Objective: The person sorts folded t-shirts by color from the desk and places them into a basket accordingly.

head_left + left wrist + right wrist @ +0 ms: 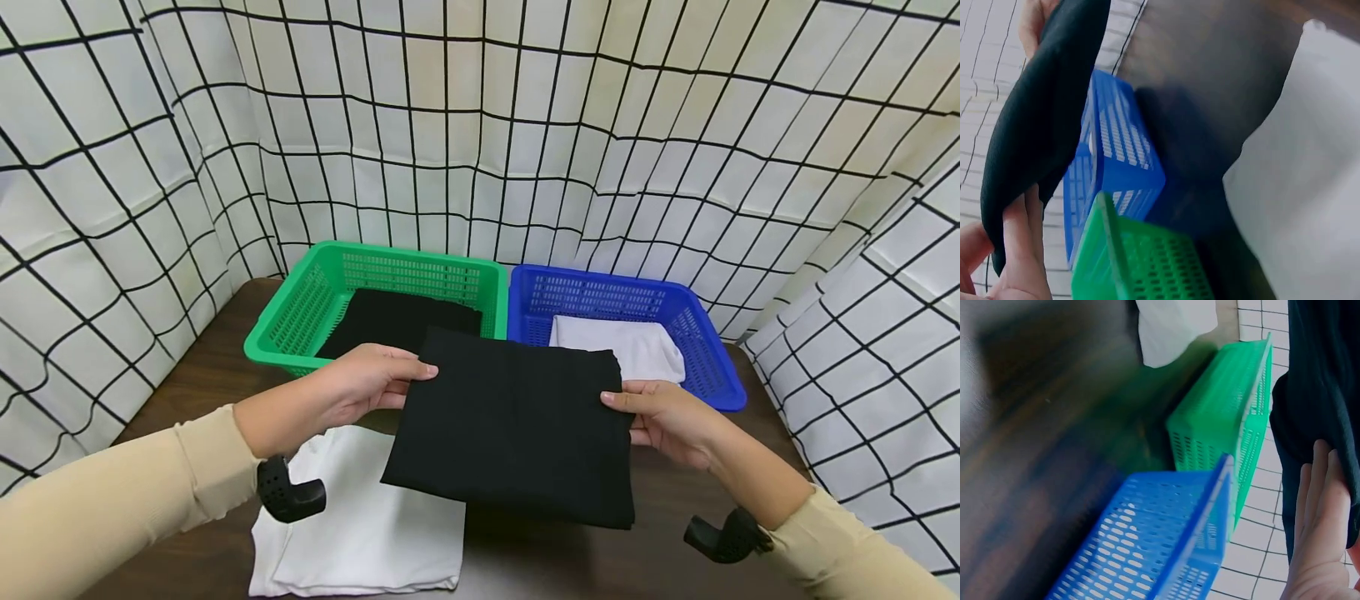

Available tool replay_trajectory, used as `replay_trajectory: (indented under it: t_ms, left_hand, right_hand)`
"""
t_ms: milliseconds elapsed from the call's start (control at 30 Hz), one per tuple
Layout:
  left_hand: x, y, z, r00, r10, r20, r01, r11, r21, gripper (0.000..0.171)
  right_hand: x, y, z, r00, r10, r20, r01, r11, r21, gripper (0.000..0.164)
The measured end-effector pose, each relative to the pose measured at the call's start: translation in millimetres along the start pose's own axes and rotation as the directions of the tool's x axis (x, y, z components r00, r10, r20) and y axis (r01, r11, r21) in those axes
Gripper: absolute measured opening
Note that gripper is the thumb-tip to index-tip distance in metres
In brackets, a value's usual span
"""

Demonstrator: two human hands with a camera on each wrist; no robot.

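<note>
A folded black cloth (517, 425) is held up above the table in the head view. My left hand (375, 383) pinches its left edge, thumb on top and fingers beneath. At the opposite edge my right hand (663, 417) grips it the same way. Both wrist views show fingers under the cloth, in the left one (1041, 94) and in the right one (1319, 394). Below and to the left, a folded white cloth (375, 533) lies on the table, partly hidden by the black cloth. Whether the held cloth is a garment I cannot tell.
Behind the hands stands a green basket (300, 362) with folded black cloth (397, 317) inside. Against its right side is a blue basket (716, 358) holding folded white cloth (618, 342). A white curtain with black grid lines (480, 125) surrounds the dark wooden table (697, 492).
</note>
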State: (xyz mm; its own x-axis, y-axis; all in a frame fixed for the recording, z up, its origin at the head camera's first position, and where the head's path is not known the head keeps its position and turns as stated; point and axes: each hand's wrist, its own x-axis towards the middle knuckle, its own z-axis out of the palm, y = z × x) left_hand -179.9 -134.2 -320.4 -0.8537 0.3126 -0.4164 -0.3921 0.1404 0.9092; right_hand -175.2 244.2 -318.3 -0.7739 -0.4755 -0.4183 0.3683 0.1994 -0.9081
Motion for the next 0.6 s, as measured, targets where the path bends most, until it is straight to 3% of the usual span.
replay_trajectory:
  t_ms: [367,600]
  left_hand:
    - [8.0,29.8,-17.9,1.000,0.016,0.003,-0.016,1.000,0.019,0.036]
    - [8.9,42.2,-27.0,0.999,0.020,-0.037,-0.019,0.999,0.031,0.038]
  right_hand:
    - [20.0,-29.0,-7.2,1.000,0.007,-0.006,-0.007,1.000,0.018,0.020]
    - [33.2,-45.7,-8.2,1.000,-0.008,0.019,0.007,0.999,0.049,0.019]
